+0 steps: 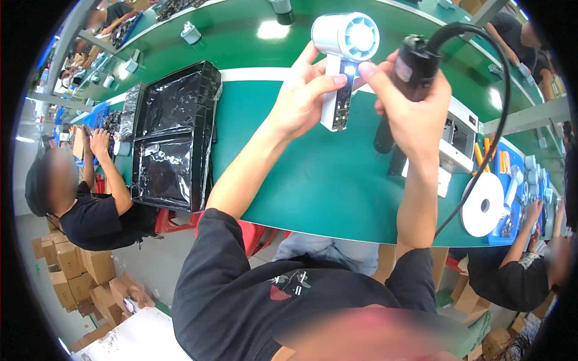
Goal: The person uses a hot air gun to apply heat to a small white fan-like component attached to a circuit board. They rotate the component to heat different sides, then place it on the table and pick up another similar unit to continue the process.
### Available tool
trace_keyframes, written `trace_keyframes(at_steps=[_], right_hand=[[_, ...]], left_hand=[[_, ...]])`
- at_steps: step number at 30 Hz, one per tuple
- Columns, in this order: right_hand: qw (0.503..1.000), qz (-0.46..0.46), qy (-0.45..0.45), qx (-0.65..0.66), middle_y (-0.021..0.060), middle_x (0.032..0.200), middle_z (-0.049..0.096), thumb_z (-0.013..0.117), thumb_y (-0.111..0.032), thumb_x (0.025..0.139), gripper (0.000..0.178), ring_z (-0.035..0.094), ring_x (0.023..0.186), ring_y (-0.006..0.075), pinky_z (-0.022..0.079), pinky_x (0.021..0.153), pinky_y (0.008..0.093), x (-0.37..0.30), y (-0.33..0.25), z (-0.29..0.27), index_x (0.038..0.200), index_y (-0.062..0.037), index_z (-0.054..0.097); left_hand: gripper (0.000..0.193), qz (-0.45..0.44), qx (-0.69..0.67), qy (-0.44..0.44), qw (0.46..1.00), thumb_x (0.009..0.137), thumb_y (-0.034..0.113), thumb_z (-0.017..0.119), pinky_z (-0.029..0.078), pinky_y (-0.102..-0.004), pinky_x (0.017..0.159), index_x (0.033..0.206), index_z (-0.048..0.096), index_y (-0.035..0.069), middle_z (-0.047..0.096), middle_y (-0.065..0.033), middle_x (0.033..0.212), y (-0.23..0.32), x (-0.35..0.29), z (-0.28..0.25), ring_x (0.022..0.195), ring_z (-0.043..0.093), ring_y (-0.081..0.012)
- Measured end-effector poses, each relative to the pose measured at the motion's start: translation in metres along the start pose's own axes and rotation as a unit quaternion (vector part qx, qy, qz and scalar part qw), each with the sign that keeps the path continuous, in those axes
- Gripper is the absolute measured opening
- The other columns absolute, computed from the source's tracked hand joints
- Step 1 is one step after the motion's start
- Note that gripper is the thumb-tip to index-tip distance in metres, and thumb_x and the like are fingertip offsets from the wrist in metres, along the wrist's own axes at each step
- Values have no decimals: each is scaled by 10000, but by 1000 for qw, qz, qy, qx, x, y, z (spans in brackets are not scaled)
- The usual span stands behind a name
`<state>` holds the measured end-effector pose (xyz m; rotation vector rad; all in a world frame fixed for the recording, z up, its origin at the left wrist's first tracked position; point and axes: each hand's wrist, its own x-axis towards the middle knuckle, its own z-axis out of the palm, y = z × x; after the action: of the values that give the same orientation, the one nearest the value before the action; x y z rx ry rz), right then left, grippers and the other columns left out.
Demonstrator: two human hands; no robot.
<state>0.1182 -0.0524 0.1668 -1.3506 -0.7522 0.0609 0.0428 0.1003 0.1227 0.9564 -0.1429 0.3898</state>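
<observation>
My left hand (pixel 298 96) grips a white handheld fan (pixel 330 37) by its handle, with the round blue-and-white fan head on top. Along the handle's open face a dark circuit board (pixel 343 105) is exposed, and a bright light shines near its upper end. In my right hand (pixel 415 114) is a black electric screwdriver (pixel 415 69), its thick cable curving away to the right and its lower end angled down toward the table. My right thumb tip is beside the lit part of the fan's handle; whether it touches cannot be made out.
Black plastic-lined trays (pixel 162 174) lie to the left on the green table (pixel 313 186). At right are a white box-shaped device (pixel 460 135), a white reel (pixel 475 213) and a blue bin (pixel 503 228) with fan parts. Co-workers sit on both sides. More grey-white parts (pixel 190 33) lie beyond.
</observation>
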Motion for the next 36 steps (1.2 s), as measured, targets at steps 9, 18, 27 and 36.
trace_keyframes(at_steps=[9, 18, 27, 36], right_hand=[[999, 5, -21, 24, 25, 740, 666, 850, -83, 822, 260, 581, 549, 75, 443, 486, 222, -3, -3, 9, 949, -10, 636], [1000, -2, -10, 10, 25, 739, 664, 827, -47, 826, 237, 590, 557, 84, 452, 501, 227, -5, 1, 10, 954, -16, 630], [999, -12, -23, -20, 38, 774, 679, 817, -33, 824, 267, 611, 572, 90, 475, 515, 226, -3, 12, 4, 997, -21, 615], [1000, 10, -2, 18, 53, 791, 693, 821, -43, 820, 260, 625, 597, 98, 489, 533, 241, -2, 13, 10, 984, -21, 620]], left_hand=[[698, 28, 51, -45, 997, 941, 67, 726, 498, -382, 1018, 1512, 326, 58, 656, -169, 1292, 9, -7, 2, 1194, 626, -223], [785, 23, 89, -30, 995, 917, 79, 765, 512, -355, 982, 1547, 298, 41, 679, -156, 1261, 8, -7, 0, 1165, 639, -200], [867, 23, 100, -21, 995, 889, 43, 781, 530, -371, 994, 1573, 250, 17, 684, -189, 1255, 9, -5, -2, 1153, 659, -221], [934, 76, 154, -7, 985, 874, 32, 795, 547, -385, 1000, 1592, 198, 38, 652, -217, 1294, 11, -3, -1, 1184, 649, -242]])
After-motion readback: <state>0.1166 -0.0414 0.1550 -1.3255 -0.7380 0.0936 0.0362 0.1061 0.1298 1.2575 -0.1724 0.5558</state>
